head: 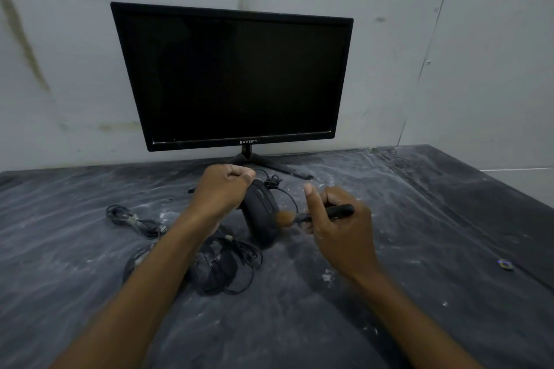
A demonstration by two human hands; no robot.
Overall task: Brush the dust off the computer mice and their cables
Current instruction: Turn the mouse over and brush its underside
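In the head view, a black mouse (260, 213) was gripped at its far end by the left hand (220, 189) and held tilted above the dusty dark surface (389, 249). A brush (317, 214) was clasped in the right hand (335, 219), its blurred bristles laid against the mouse's side. A second mouse (214, 268) lay among tangled cables (239, 260) beneath the left forearm. A coiled cable (135, 220) was seen further left, before a dark monitor (233, 75).

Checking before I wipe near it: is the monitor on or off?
Apparently off or blank: the monitor screen is uniformly black, with no image and no lit indicator visible.
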